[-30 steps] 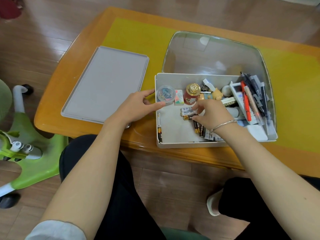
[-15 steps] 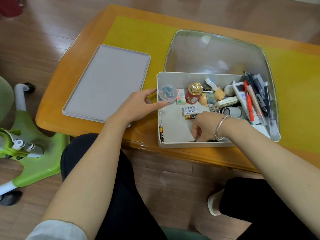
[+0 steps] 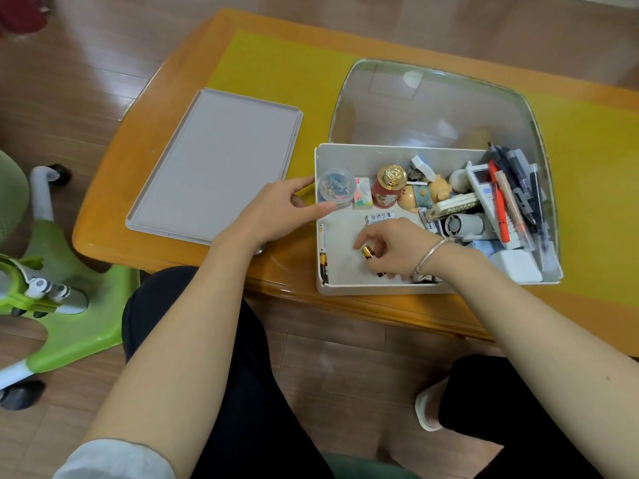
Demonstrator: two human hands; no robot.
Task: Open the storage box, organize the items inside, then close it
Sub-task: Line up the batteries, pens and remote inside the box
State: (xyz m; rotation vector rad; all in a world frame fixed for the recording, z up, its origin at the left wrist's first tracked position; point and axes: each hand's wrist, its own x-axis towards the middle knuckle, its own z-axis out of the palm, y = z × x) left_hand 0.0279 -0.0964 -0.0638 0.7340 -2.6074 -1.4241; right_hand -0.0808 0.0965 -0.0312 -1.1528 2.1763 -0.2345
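R hand (image 3: 390,248) is inside the box (image 3: 380,288), near its front wall. Its grip is curled around a small gold-tip battery (image 3: 367,252), pinched btw thumb and fingers. A silver bracelet (image 3: 430,252) sits on that wrist.

L hand (image 3: 280,212) is at 9 o'clock from the R hand. It holds the box's left wall, thumb on the inside, fingers bent on the outside edge.

At 12 o'clock from the R hand lies a white battery (image 3: 379,217) on the box floor. At 9 o'clock, along the left wall, lies a long black and gold battery (image 3: 323,257). At 11 o'clock, in the back left corner, is a round clear tub (image 3: 336,186) w/ colored clips, then a small card pack (image 3: 362,193), then a red jar w/ gold lid (image 3: 389,186). At 1 o'clock is a little pig toy (image 3: 423,197). At 2 to 3 o'clock, the right side is piled w/ pens (image 3: 515,181), an orange marker (image 3: 499,209) and white gadgets.

The box sits on the desk (image 3: 138,188), on a yellow mat (image 3: 276,74). Its clear lid (image 3: 432,105) stands open behind it at 12 o'clock. A gray tray (image 3: 214,164) lies flat at 10 o'clock, apart from the box. A green chair base (image 3: 69,299) is on the floor far at 9 o'clock.
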